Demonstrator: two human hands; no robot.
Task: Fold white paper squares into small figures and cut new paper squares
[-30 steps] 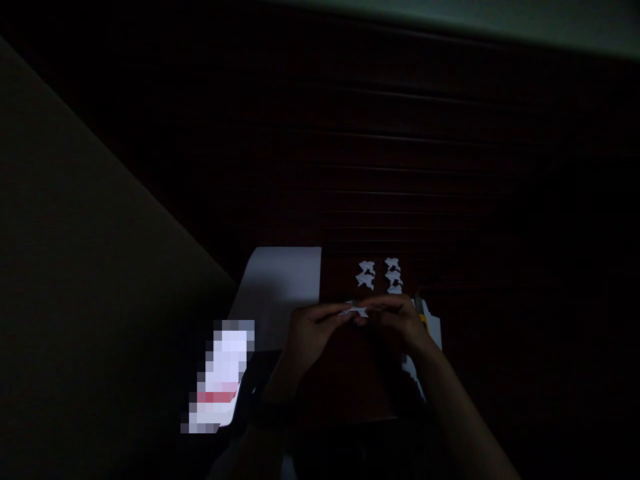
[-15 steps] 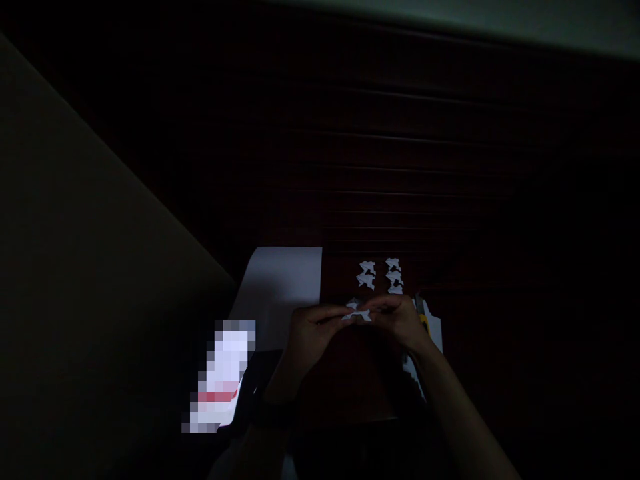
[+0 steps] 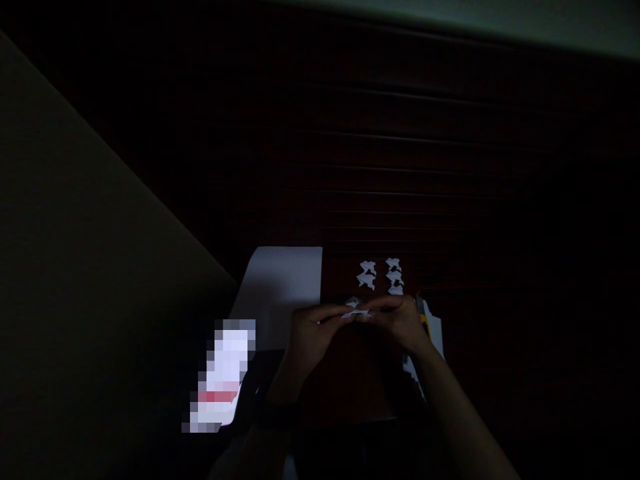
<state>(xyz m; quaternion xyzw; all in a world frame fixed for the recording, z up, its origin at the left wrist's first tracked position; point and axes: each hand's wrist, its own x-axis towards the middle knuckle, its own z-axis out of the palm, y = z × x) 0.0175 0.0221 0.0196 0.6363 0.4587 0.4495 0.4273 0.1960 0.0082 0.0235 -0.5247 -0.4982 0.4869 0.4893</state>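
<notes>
Pinched by the fingertips of both hands is a small white origami figure (image 3: 356, 313), frog-like in outline. My left hand (image 3: 309, 337) grips its left side between thumb and forefinger. On the opposite side, the thumb and fingers of my right hand (image 3: 404, 325) press on it. Fingers cover part of the paper, so its folds are hard to make out. Just beyond the hands lie several similar folded figures in two columns, a left column (image 3: 367, 280) and a right column (image 3: 394, 276).
White paper sheets (image 3: 287, 273) lie at the left of the dark table (image 3: 350, 393). A blurred-out lit screen (image 3: 225, 367) glows nearer me. Beside my right wrist, a yellow-and-black cutter (image 3: 425, 325) rests on more white paper (image 3: 436, 331). A pale wall (image 3: 75, 233) rises at left.
The origami figure's near edge looks flatter and narrower now, with the right fingers closer in over it. Both hands stay in nearly the same place.
</notes>
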